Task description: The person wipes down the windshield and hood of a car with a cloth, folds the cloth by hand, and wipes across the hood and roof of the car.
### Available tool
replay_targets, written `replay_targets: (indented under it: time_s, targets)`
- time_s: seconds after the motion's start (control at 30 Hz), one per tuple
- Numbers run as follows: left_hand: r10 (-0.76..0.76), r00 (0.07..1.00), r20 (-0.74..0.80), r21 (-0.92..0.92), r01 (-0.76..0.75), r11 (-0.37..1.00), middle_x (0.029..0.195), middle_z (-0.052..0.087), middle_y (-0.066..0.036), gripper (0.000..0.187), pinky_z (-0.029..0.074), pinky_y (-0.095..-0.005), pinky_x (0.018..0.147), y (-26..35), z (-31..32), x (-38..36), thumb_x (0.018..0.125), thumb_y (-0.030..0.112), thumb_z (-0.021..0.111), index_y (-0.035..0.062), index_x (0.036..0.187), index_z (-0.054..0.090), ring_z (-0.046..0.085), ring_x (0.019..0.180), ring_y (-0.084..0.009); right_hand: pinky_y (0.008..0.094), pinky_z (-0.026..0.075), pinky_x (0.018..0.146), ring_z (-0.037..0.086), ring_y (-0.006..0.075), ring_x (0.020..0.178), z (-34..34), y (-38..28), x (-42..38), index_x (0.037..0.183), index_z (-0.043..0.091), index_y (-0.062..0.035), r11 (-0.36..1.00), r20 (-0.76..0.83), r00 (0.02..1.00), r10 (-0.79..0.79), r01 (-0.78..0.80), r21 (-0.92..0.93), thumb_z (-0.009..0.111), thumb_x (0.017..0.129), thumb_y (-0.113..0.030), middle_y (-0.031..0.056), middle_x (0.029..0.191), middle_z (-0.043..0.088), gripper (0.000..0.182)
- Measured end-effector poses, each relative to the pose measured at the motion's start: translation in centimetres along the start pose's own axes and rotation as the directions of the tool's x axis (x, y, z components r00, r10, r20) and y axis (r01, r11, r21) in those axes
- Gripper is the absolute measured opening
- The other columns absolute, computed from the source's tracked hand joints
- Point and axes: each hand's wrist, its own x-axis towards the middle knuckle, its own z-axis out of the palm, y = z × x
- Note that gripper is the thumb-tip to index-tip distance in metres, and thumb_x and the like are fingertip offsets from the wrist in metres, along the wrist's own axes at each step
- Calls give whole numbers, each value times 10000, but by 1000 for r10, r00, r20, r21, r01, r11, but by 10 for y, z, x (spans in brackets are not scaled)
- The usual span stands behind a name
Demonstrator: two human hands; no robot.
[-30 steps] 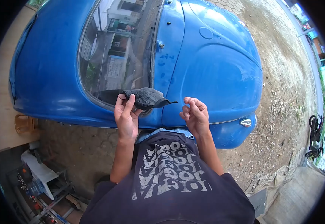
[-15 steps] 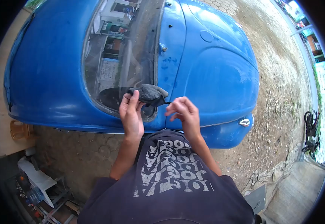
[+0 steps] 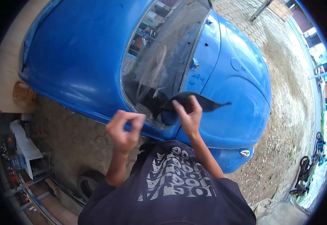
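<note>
My right hand point(image 3: 189, 114) pinches a dark cloth-like item point(image 3: 208, 105) between thumb and fingers, over the seam between the blue car's windscreen and front lid. One thin end of the item sticks out to the right. My left hand point(image 3: 124, 129) is beside the lower edge of the windscreen point(image 3: 159, 63), apart from the item. Its thumb and index finger curl toward each other, blurred; anything between them is too small to make out. The blue car point(image 3: 81, 48) spreads across the view in front of me.
A brown stool point(image 3: 24, 93) stands at the left. Below it are a white panel point(image 3: 25, 150), metal frames and a tyre point(image 3: 88, 182) on the ground. Gravel point(image 3: 283, 82) lies beyond the car's front, and a motorbike point(image 3: 302, 172) is at the far right.
My left hand has let go of the dark item and moved down and left; my right hand now holds it. The car appears shifted and turned as the view moved.
</note>
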Motion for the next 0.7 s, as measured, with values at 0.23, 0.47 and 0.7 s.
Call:
replay_targets:
  time_s: [0.23, 0.47, 0.7]
  targets:
    - [456, 827, -330, 668, -137, 732, 1120, 733, -100, 232, 466, -439, 1000, -37, -8, 41, 926, 118, 586, 39, 1033, 777, 600, 1127, -310, 433, 529, 900, 644, 359, 1030, 69, 36, 25, 1047, 728, 14, 705, 479, 628, -613, 709, -28, 803, 836, -120, 179, 1124, 650, 260]
    - [459, 809, -368, 630, -145, 763, 1127, 738, -132, 353, 483, -446, 999, -49, -8, 39, 900, 142, 466, 9, 970, 785, 602, 1103, -323, 469, 489, 1005, 612, 451, 1112, 96, 29, 135, 1104, 699, 57, 792, 107, 806, -582, 591, -150, 638, 945, -187, 246, 1202, 623, 298]
    - [469, 798, -377, 633, -147, 760, 1131, 722, -133, 412, 495, -441, 972, -46, -6, 40, 937, 281, 454, 43, 983, 788, 595, 1091, -317, 525, 418, 1076, 604, 440, 1182, 79, 32, 47, 1169, 707, 12, 782, 662, 569, -488, 621, 43, 618, 949, -310, 262, 1185, 657, 400]
